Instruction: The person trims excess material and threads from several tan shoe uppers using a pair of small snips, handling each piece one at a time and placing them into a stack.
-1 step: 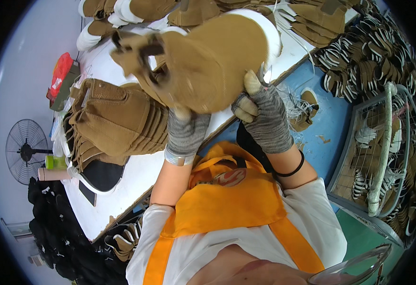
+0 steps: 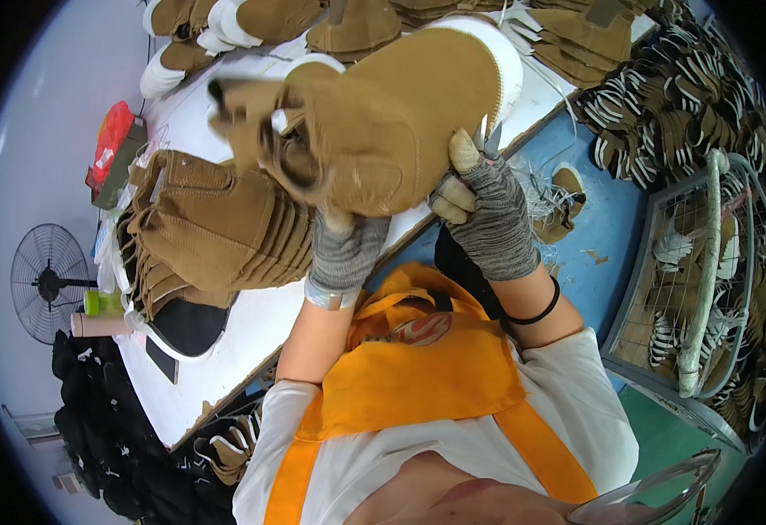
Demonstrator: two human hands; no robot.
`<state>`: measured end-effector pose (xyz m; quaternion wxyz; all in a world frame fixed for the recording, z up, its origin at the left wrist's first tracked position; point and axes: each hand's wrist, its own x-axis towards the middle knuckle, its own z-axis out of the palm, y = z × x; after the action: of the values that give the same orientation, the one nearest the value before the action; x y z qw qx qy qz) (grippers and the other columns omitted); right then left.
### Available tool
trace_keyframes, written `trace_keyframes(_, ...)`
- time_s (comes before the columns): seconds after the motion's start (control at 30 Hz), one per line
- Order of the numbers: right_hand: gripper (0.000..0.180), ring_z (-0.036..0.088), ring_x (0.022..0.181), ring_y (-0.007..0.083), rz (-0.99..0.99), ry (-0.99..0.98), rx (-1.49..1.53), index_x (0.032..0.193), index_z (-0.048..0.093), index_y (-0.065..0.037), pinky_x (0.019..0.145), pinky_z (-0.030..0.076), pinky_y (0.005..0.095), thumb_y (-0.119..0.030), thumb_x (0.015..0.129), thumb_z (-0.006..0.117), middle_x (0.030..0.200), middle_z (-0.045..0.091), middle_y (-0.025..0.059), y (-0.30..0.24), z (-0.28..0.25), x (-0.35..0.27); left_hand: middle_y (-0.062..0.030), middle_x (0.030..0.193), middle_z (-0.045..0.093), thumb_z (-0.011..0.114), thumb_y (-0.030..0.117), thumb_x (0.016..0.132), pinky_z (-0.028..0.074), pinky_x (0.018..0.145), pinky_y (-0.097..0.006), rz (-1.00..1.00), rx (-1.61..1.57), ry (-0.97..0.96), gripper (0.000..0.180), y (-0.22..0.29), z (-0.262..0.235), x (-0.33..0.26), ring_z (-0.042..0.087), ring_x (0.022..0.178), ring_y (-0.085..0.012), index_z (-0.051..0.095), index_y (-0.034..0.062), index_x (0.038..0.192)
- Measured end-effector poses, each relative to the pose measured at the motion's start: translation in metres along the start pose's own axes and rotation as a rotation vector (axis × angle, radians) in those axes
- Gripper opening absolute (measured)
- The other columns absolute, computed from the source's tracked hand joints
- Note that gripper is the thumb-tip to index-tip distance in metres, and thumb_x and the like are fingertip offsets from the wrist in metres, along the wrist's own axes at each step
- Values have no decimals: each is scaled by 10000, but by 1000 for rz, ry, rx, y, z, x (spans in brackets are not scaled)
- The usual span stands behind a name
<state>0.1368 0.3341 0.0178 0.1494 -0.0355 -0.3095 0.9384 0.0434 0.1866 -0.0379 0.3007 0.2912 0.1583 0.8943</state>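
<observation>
A brown shoe upper (image 2: pixel 391 114) with a white toe edge is held up over the white table. My left hand (image 2: pixel 346 249), in a grey knit glove with pale fingertips, grips its near side; most of those fingers are hidden behind the upper. Close against the upper's right edge, my right hand (image 2: pixel 488 210), gloved alike, is closed around small metal snips (image 2: pixel 488 138). Only the pointed blades stick out above the thumb. The upper's left end is smeared by motion. To its left lies a stack of similar brown uppers (image 2: pixel 216 223).
More brown and white uppers (image 2: pixel 269 17) line the back of the white table (image 2: pixel 251 350). A wire cart (image 2: pixel 706 271) and heaped shoe parts (image 2: pixel 689 96) stand at the right. Thread scraps (image 2: pixel 536 197) lie on the blue surface. At the left are a fan (image 2: pixel 48 282) and a black pile (image 2: pixel 120 437).
The shoe upper has shifted and turned slightly, with its near side a little lower. Both hands keep nearly the same place and hold.
</observation>
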Motion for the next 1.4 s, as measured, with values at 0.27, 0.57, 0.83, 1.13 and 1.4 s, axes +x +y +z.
trace_keyframes(0.27,190,325,369,46,-304,-31,-268,915,529,-131,354,246,199,-285,882,635,572,455,-63,-24,-71,30,-131,1395,360,666,575,724,373,1038,-430,-233,282,348,901,7,16,-3,418,1234,-269,304,80,1384)
trace_keyframes(0.57,443,603,975,175,-243,79,-49,1272,490,-92,762,541,281,-261,884,621,1146,582,78,-13,-98,39,-103,1256,536,773,431,694,367,1005,-351,-167,706,78,818,8,25,-4,488,1173,-208,442,12,1313)
trace_keyframes(0.83,395,588,932,140,-160,-289,-39,1242,511,-71,773,508,265,-223,892,613,1082,608,64,-20,-128,57,-130,1227,547,736,468,708,398,974,-325,-381,423,97,827,25,1,-1,522,1128,-216,446,-49,1285)
trace_keyframes(1.13,336,308,462,-2,-343,-104,-165,1217,540,-46,426,271,140,-153,902,590,1037,652,53,-42,-54,29,-171,1237,538,706,312,753,484,926,-395,-282,290,233,739,24,10,3,559,1101,-289,380,-10,1333)
trace_keyframes(1.4,308,467,743,112,-593,182,-932,1027,583,-25,711,427,260,-209,809,699,863,538,24,-28,-32,23,-154,1226,545,763,312,695,455,947,-348,-295,346,249,789,25,9,5,544,1120,-252,407,-27,1312)
